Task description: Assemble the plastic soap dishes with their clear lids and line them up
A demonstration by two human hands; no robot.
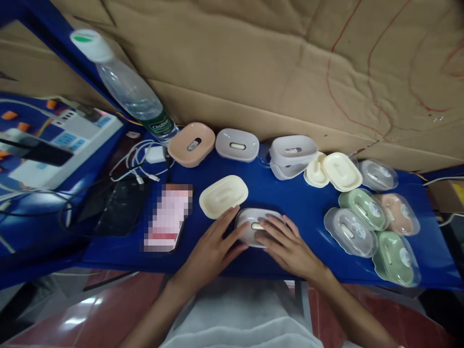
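Observation:
A grey soap box [256, 234] with a cream slot bar in its top lies in front of me near the table's front edge. From the left, my left hand [215, 246] grips its side, thumb and fingers against the rim. My right hand [290, 244] holds the right side, its fingers laid across the top and partly covering it. Just beyond my left fingers is a cream oval tray [224, 196] lying flat. Behind stand a peach soap box [192, 144], a grey-lilac box [237, 145] and stacked grey-lilac parts [293, 149].
Cream parts [342, 171] lie at the back right. Several clear-covered boxes, including a green one [397, 258], crowd the right end. At left are a phone [168, 217], a white cable [139, 157], a water bottle [134, 92] and a power strip [68, 145]. Cardboard [246, 63] walls the back.

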